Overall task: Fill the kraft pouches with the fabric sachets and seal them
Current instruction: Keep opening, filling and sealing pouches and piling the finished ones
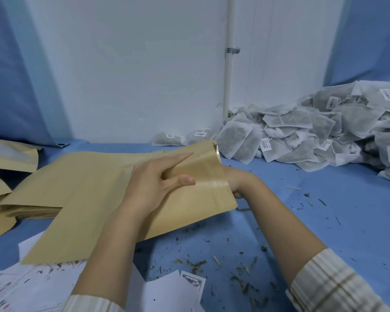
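Note:
A kraft pouch (203,183) is lifted above the blue table, its open mouth facing right. My left hand (158,179) holds its upper side, thumb on the front and fingers stretched along the top. My right hand (234,183) sits at the pouch mouth, mostly hidden behind the pouch, so what it grips cannot be seen. Under and to the left lies a stack of flat kraft pouches (81,176). A big heap of grey fabric sachets (313,131) with barcode labels rises at the back right.
Two stray sachets (169,138) lie by the white wall. More kraft pouches (7,154) sit at the far left. White printed sheets (43,287) cover the near left. Herb crumbs (234,266) are scattered over the blue table surface (324,221).

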Motion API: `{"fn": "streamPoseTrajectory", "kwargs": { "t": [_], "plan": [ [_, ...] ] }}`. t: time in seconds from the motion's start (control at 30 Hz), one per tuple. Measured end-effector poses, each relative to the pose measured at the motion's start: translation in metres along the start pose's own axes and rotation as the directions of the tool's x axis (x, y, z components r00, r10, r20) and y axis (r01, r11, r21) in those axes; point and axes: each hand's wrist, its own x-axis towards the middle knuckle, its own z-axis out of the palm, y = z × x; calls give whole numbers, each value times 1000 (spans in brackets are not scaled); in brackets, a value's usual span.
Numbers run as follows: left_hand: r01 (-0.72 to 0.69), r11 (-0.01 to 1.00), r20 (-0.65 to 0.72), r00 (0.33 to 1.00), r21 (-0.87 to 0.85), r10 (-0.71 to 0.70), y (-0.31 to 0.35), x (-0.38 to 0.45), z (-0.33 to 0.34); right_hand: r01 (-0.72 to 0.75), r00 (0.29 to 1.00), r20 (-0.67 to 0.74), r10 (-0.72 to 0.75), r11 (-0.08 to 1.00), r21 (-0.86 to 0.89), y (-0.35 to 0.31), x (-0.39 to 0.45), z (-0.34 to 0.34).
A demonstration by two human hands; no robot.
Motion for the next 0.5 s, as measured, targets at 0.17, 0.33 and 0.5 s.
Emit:
{"fn": "streamPoseTrajectory", "kwargs": {
  "t": [0.17,0.33,0.5],
  "plan": [
    [-3,987,-91,996,163,18,-7,-1,1,363,870,-407,-278,920,147,9,8,-13],
    [36,982,-158,987,186,-6,-10,-3,1,-83,609,-789,-78,983,-161,67,41,-40],
    [41,982,-170,985,183,-9,-13,-1,3,-130,763,-636,-111,938,-320,84,71,-50]
  ]
}}
